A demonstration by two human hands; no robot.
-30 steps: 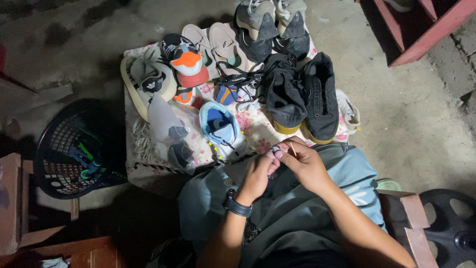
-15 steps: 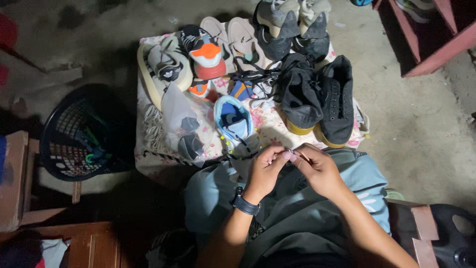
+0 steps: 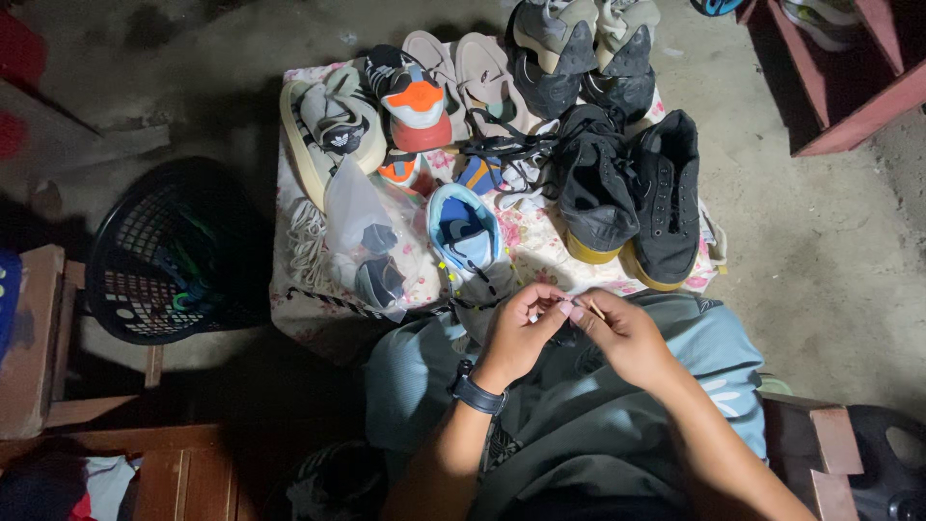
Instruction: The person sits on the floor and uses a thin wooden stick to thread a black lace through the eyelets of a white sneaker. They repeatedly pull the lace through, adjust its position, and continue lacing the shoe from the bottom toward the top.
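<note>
While I hold both hands together at the lower middle of the frame, my left hand (image 3: pixel 516 333) and right hand (image 3: pixel 627 338) pinch a thin dark lace (image 3: pixel 582 311), fingers pressed on it to keep it taut. Its short visible run lies roughly left to right. Just above, a blue shoe (image 3: pixel 463 227) waits on the flowered desk (image 3: pixel 540 256), toe pointing up-frame.

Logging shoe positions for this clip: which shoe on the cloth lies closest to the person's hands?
The light blue shoe, opening upward, just beyond the left hand. The black pair and the others lie farther up the floral cloth.
</note>
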